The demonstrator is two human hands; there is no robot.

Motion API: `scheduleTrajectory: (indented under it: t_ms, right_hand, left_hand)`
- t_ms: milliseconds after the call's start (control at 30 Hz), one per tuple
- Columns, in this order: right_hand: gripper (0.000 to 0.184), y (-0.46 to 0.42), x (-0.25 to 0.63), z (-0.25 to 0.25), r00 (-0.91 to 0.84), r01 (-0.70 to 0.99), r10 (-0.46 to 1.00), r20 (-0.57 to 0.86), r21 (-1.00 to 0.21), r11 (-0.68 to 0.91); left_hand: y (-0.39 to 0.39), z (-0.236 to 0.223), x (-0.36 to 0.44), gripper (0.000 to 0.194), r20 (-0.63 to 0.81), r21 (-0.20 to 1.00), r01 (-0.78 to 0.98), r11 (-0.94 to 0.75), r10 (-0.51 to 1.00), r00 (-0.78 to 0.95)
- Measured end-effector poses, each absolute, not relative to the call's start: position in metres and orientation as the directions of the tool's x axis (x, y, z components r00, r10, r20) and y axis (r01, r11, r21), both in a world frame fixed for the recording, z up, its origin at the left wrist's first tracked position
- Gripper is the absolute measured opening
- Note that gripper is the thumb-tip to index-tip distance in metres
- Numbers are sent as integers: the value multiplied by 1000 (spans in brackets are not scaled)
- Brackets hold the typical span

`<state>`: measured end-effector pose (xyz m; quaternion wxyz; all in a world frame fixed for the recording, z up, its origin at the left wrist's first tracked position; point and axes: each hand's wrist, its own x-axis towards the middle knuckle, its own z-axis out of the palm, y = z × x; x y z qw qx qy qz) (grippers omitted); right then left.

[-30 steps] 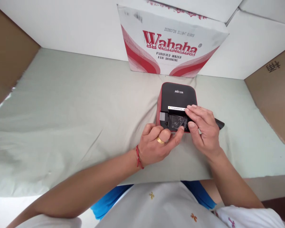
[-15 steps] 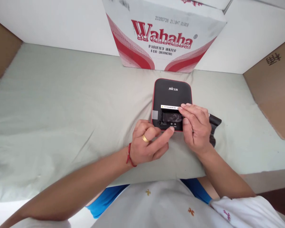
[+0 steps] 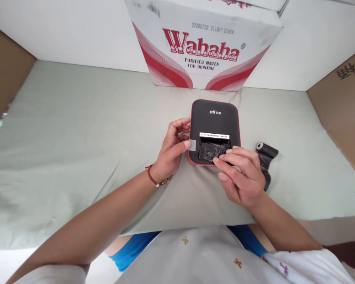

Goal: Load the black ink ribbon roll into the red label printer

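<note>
A black device with a red rim (image 3: 214, 120), perhaps a small label printer, lies flat on the cloth. My left hand (image 3: 173, 148) steadies its left edge, thumb by a grey translucent strip of tape (image 3: 192, 145) and fingers curled along the side. In the slot at the device's near end sits a shiny black film-covered piece (image 3: 210, 151), tilted relative to the slot. The fingers of my right hand (image 3: 241, 171) hold the right end of this piece; the exact grip is partly hidden. Right of that hand, a roll of black film (image 3: 268, 150) lies partly unwound.
A white and red water carton (image 3: 201, 59) stands behind the device. Brown cardboard (image 3: 340, 110) borders the right side, and another brown board (image 3: 7, 75) the left. Pale green cloth (image 3: 77, 130) with creases covers the table.
My left hand has moved from the device's front edge to its left side. My right hand has shifted toward me, and the shiny black piece now sits askew in the slot.
</note>
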<state>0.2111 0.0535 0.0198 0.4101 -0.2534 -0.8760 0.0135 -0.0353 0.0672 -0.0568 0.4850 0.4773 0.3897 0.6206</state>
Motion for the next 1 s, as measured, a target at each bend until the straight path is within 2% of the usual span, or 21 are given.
scheduleTrajectory:
  t_ms: [133,333,567,800,1000]
  right_hand:
    - [32,54,212,20,-521,416,446,727,-240,877]
    - [31,54,214,22,-534,405,454,713,-256,878]
    - [34,56,214,25,-540,411,457,707,-252,876]
    - [29,58,213,29,-543,420,453,707,-239,875]
    - [35,57,212,30,-549,421,449,705,-232,877]
  left_hand:
    - [70,-56,-38,79,213,925,-317,-209,977,-23]
    - [75,-55,-42,97,184,925,-346,-157,982,47]
    - [76,-44,-38,98,153,906,-407,-118,987,55]
    - [77,-45,-38,91,167,920,-361,-152,986,8]
    - [77,-50,-34,86,203,918,-343,-197,979,-18]
